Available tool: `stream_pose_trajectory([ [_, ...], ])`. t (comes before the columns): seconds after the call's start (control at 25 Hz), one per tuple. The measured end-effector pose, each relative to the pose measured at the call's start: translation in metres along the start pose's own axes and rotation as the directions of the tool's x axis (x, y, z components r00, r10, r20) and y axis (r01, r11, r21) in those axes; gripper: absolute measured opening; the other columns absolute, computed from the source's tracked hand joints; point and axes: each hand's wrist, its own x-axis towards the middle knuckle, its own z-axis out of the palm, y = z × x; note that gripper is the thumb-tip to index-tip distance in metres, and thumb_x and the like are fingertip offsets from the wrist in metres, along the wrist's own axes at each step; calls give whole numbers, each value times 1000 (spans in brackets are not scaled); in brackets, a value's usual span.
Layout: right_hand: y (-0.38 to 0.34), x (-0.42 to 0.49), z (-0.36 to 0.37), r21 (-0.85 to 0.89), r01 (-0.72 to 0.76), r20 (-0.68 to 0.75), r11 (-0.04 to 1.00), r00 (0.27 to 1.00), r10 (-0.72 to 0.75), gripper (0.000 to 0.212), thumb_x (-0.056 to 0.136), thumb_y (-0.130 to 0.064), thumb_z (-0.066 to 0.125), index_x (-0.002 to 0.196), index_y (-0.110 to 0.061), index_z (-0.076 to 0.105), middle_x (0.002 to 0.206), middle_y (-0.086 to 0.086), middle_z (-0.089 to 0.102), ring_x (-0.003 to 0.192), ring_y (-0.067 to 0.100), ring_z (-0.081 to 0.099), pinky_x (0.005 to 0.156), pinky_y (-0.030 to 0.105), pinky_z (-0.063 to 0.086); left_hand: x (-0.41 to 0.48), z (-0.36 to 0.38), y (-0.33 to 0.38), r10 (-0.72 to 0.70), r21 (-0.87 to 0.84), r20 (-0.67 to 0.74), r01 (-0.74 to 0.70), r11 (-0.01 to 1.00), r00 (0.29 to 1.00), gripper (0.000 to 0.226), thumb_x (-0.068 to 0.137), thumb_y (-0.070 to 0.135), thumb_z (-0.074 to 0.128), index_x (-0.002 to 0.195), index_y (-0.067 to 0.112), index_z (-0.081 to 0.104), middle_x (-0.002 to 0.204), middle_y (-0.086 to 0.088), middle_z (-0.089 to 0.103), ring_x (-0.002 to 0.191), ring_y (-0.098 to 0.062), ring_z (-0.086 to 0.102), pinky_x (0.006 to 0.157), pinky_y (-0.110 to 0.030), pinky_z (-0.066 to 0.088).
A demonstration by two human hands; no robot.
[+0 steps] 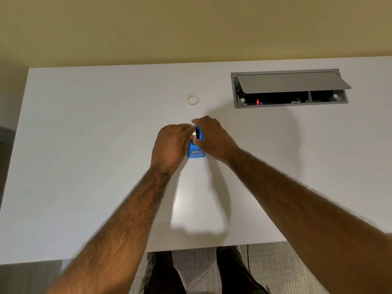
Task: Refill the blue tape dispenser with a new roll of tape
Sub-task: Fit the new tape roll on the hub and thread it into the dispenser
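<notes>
The blue tape dispenser (196, 151) stands on the white desk (84, 145) near its middle, cutter end toward me. My left hand (171, 143) wraps its left side and my right hand (212, 137) its right side, fingers meeting over the top. A black hub with something pale beside it shows between my fingertips. A clear roll of tape (192, 99) lies flat on the desk beyond the dispenser, apart from both hands.
A grey cable box (289, 88) with its lid propped open is set into the desk at the back right. A yellow wall runs behind the desk. My legs and grey carpet show below the front edge.
</notes>
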Motion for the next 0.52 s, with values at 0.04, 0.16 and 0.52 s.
stream_pose_trajectory([
  [0.04, -1, -1, 0, 3, 13, -28, 1000, 1000, -13, 37, 88, -21, 61, 122, -14, 49, 119, 5, 56, 104, 20, 50, 88, 30, 45, 2, -1, 1, 3, 11, 2, -3, 1000, 1000, 22, 88, 16, 59, 104, 13, 74, 94, -6, 76, 83, -26, 69, 83, -38, 55],
  [0.16, 0, 2, -1, -16, 17, -55, 1000, 998, -18, 27, 86, -23, 64, 108, -11, 53, 105, 6, 59, 90, 16, 48, 84, 31, 48, 7, -1, -2, 16, 24, 30, -17, 1000, 999, 20, 89, 16, 56, 98, 16, 74, 84, -3, 74, 76, -24, 66, 78, -38, 52],
  [0.52, 8, 7, -3, -5, -5, 26, 1000, 1000, 5, 31, 89, -34, 61, 111, -12, 61, 113, 7, 62, 104, 20, 53, 88, 26, 37, -2, 7, -10, 50, 67, 63, -54, 996, 997, 32, 96, 28, 43, 111, 20, 69, 101, 4, 73, 81, -19, 63, 84, -31, 42],
])
